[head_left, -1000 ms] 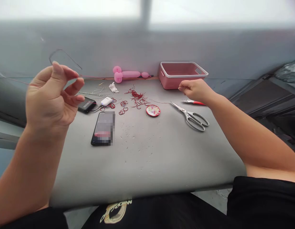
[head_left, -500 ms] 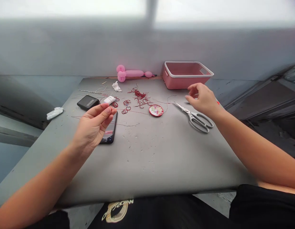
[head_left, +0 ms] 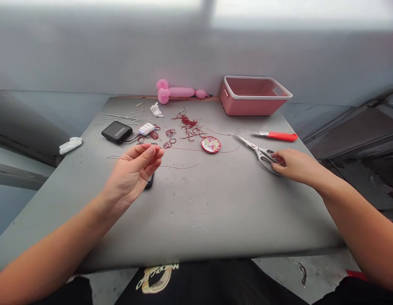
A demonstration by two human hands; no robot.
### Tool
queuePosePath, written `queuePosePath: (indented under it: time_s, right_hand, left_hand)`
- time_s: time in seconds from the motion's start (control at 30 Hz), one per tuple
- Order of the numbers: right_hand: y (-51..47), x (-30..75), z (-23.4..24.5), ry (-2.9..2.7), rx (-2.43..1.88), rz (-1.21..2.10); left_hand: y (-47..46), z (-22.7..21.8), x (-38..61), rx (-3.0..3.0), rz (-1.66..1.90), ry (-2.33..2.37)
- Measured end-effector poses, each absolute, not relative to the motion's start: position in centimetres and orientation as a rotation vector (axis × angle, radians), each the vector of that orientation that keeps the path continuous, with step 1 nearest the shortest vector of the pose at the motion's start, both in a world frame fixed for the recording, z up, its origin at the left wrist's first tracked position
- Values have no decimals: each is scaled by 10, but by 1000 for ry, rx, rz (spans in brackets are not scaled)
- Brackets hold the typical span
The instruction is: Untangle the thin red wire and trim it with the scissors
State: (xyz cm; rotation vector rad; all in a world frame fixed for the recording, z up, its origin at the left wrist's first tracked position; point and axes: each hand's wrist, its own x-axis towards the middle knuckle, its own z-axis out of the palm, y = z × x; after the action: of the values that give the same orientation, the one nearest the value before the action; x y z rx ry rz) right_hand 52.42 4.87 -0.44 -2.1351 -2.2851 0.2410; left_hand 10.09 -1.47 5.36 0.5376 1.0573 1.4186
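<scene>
My left hand [head_left: 137, 171] is raised over the left part of the table, thumb and fingertips pinched on a thin red wire [head_left: 186, 149]. The wire trails right past a small round dish [head_left: 210, 145] of pale beads and curls up near the scissors. My right hand [head_left: 293, 166] has its fingers at the handles of silver scissors [head_left: 254, 147], which lie on the table with tips pointing up and left. Its fingertips curl around a handle loop. Under my left hand a dark phone [head_left: 149, 182] is mostly hidden.
A red-handled knife [head_left: 282, 136] lies beyond the scissors, before a pink basket [head_left: 256, 106]. A pink balloon [head_left: 181, 92] rests at the back. Red wire pieces [head_left: 189, 123], wire rings [head_left: 171, 133], a black device [head_left: 116, 132] and crumpled tissue [head_left: 71, 145] lie around.
My right hand has come down and nearer, from above the knife onto the scissors' handles, uncovering the knife. My left hand still pinches the wire. The view has shifted slightly.
</scene>
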Motion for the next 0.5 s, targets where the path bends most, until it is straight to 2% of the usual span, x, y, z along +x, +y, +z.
queuePosePath:
  time_s: [0.27, 0.37, 0.43, 0.5]
  right_hand:
    - [34, 548, -2, -2057, -2207, -28]
    - [15, 538, -1, -1995, -1986, -177]
    - [0, 521, 2, -2175, -1557, -76]
    - [-13, 497, 8, -2275, -1442, -34]
  left_hand:
    - [-16, 59, 105, 532, 1445, 1048]
    - [-15, 64, 108, 531, 1469, 1018]
    - [-14, 69, 112, 526, 1468, 1009]
    - [-14, 73, 118, 536, 1444, 994]
